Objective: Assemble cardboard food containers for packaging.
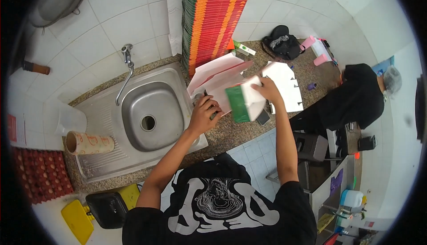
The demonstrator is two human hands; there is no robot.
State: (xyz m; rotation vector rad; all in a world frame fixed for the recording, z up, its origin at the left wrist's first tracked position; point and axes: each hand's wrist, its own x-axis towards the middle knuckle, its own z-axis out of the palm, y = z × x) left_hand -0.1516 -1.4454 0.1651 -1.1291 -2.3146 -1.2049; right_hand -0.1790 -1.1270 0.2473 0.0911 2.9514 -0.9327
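While right hand (268, 90) grips green-white carton (239, 105), can't tell whether left hand (206, 114) grasps; sink edge (183, 94) just beside.

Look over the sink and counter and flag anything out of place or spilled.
The patterned roll lies on its side on the sink's ribbed drainboard, an odd spot for what looks like wrapping paper. A dark, phone-like object sits close to the counter's front edge, where it could get knocked. No spill is visible.
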